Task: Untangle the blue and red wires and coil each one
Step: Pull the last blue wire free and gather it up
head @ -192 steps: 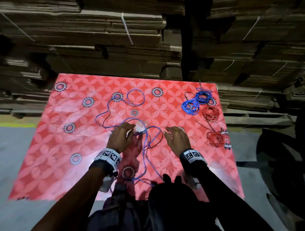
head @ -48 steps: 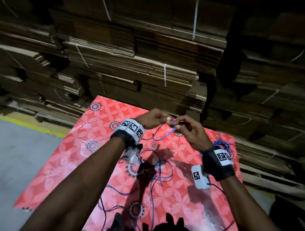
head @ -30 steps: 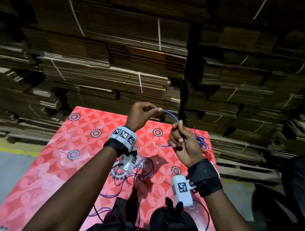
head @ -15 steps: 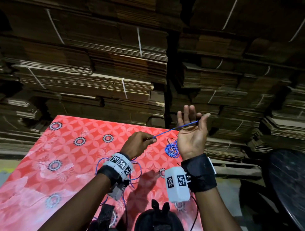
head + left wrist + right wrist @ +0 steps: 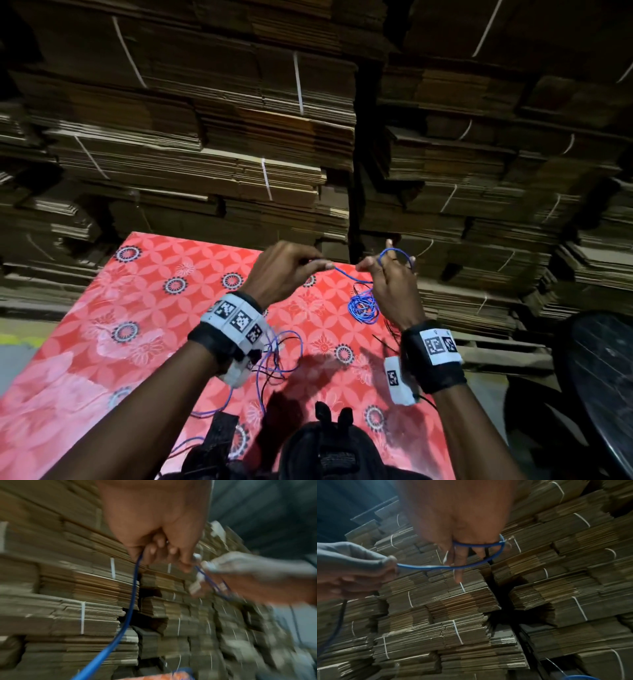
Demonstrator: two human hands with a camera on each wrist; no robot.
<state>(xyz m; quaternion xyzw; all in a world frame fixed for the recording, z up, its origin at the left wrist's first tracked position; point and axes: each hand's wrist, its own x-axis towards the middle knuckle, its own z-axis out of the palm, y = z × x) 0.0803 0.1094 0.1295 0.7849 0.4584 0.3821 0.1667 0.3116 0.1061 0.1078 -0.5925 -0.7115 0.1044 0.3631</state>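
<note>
Both hands are raised above the red patterned mat (image 5: pixel 154 308). My left hand (image 5: pixel 320 264) pinches a blue wire (image 5: pixel 344 274) between thumb and fingertips. From the pinch the wire runs a short way right to my right hand (image 5: pixel 385 262). There it forms a loop (image 5: pixel 397 251) wrapped round the fingers. In the right wrist view the loop (image 5: pixel 479 545) crosses the fingers (image 5: pixel 458 568) of the right hand. Below my left hand (image 5: pixel 159 550) the wire (image 5: pixel 132 601) hangs down. Its slack (image 5: pixel 284 349) lies loose on the mat. No red wire shows.
A finished blue coil (image 5: pixel 363 306) lies on the mat's far right, just below my right hand. Tall stacks of strapped flat cardboard (image 5: pixel 274 154) stand close behind the mat. A dark round object (image 5: pixel 596 377) sits at the right edge. Grey floor (image 5: pixel 13 359) lies to the left.
Half a second ago my right palm faced me with the wire across it. Now its back faces me and the wire loops round its fingers. My left hand has risen closer to it.
</note>
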